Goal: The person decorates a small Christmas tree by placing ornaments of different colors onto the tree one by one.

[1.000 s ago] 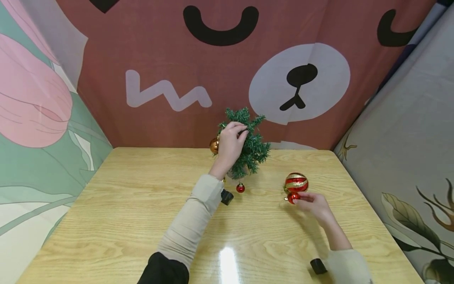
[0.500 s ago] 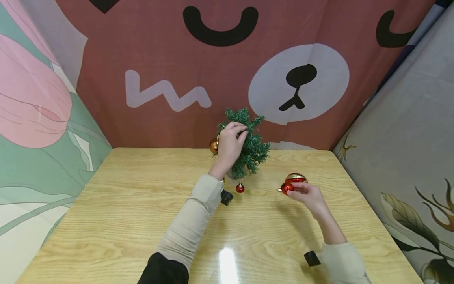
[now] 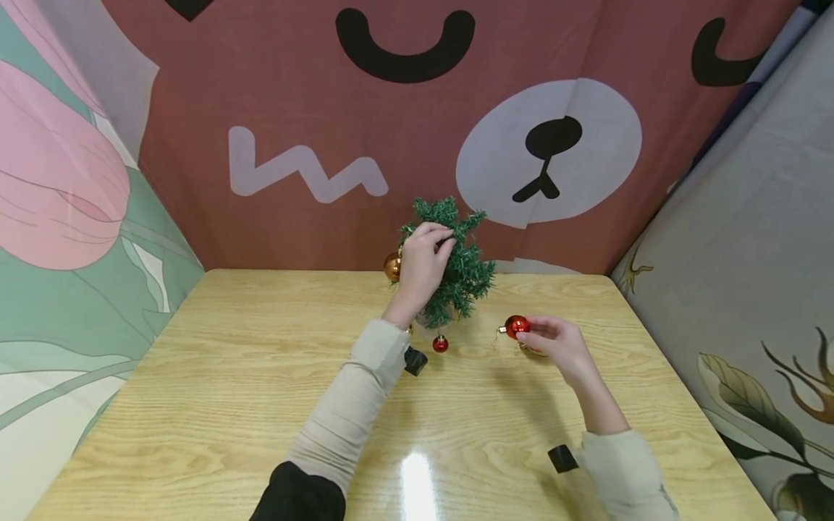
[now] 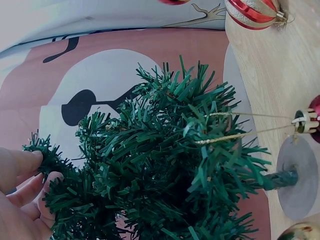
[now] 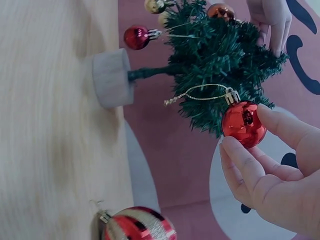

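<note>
The left hand (image 3: pixel 422 264) reaches up and forward from its beige sleeve, fingers (image 4: pixel 22 162) curled round an upper branch of the small green artificial Christmas tree (image 3: pixel 456 268) that stands at the far edge of the light wooden surface (image 3: pixel 228 405). The right hand (image 3: pixel 557 344) hovers lower, just right of the tree, wrist bent slightly inward. Its thumb and fingers (image 5: pixel 287 127) pinch a small shiny red bauble (image 3: pixel 517 326) with a gold cap and a thin gold loop that trails toward the tree; the bauble is held clear of the surface, near the branches but not touching them. Behind that hand lies a larger red-and-gold striped ball ornament (image 5: pixel 137 225) on the surface. A copper-coloured ball (image 3: pixel 393 267) hangs at the tree's left side and a tiny red ball (image 3: pixel 440 344) dangles low near its round grey base (image 5: pixel 111 77).
</note>
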Demonstrator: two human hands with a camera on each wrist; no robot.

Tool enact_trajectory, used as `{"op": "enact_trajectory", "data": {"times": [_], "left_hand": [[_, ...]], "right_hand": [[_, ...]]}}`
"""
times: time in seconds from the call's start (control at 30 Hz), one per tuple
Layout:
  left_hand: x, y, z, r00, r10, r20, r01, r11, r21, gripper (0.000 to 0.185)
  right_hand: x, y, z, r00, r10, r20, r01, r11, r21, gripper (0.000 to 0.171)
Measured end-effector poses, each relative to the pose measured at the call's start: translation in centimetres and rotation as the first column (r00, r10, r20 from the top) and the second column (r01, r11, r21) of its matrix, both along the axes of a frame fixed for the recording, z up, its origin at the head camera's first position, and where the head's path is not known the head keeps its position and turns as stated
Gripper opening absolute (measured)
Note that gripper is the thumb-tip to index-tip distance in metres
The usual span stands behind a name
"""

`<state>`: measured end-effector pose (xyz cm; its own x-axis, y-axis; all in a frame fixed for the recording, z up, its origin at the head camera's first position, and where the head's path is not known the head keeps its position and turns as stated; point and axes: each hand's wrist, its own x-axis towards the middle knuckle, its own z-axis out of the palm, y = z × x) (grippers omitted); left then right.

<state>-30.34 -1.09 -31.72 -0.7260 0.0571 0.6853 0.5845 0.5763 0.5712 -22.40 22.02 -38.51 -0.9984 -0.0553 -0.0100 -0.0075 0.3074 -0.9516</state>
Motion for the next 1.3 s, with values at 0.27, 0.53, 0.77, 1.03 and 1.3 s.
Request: {"op": "enact_trajectory", "data": {"times": [0.27,0.53,0.77,1.03,1.3], "left_hand": [[0.0,0.0,0.0,1.000,0.000,0.015,0.000,1.000,-0.007,0.018],[0.1,-0.1,0.2,1.000,-0.002,0.015,0.002,1.000,-0.004,0.018],[0.2,-0.1,0.3,1.000,0.000,0.017,0.001,1.000,-0.011,0.020],[0.3,0.0,0.4,1.000,0.010,0.029,-0.009,1.000,-0.026,0.020],[0.3,0.0,0.4,1.000,0.008,0.021,-0.008,0.999,-0.032,0.019]], "right_hand": [[-0.5,-0.9,1.1,1.000,0.000,-0.006,0.000,1.000,-0.019,0.046],[-0.8,-1.8,2.1,0.996,-0.010,-0.083,0.003,0.997,-0.082,0.045],[-1.4,-2.2,3.0,0.990,-0.010,-0.143,-0.013,0.987,-0.160,0.050],[-1.6,-2.7,4.2,0.982,0.011,-0.187,-0.054,0.973,-0.226,0.045],[-2.1,-3.3,5.4,0.979,0.020,-0.202,-0.061,0.977,-0.203,0.044]]}}
